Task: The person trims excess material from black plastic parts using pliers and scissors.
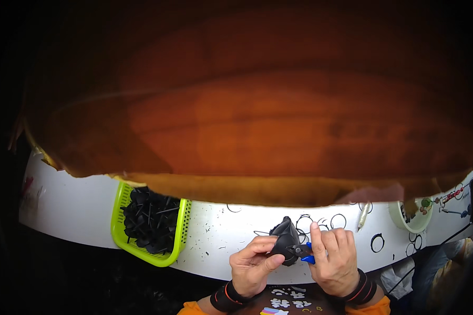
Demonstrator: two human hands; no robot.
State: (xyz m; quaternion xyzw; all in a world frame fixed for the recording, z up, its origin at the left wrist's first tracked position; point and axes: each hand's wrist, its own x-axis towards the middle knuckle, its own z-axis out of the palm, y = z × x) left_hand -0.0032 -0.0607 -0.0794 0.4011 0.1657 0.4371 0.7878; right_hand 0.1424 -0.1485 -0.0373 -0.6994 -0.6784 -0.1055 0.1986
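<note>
Trimming looks like the step in hand, as I read the head view: my left hand (253,262) is closed around a black moulded plastic part (283,241), thumb pressing its lower edge, and holds it just above the near edge of the white table (73,207). My right hand (333,260) is clenched on a pair of blue-handled cutters (305,253), index finger raised, with the dark nose of the tool touching the part's right side. I judge the next move calls for a steady part and a careful squeeze right at the point of contact, so the cut takes only the excess. Counting: one part in hand, one pair of cutters, one lime-green basket (122,202) to my left heaped with black pieces too tangled to number, one whitish bowl (416,223) at far right with small items inside, and several black rings (377,242) lying loose on the table, some overlapping, so I cannot give an exact count. A large orange-brown shape (257,105) blocks the upper picture; I cannot tell what it is.
</note>
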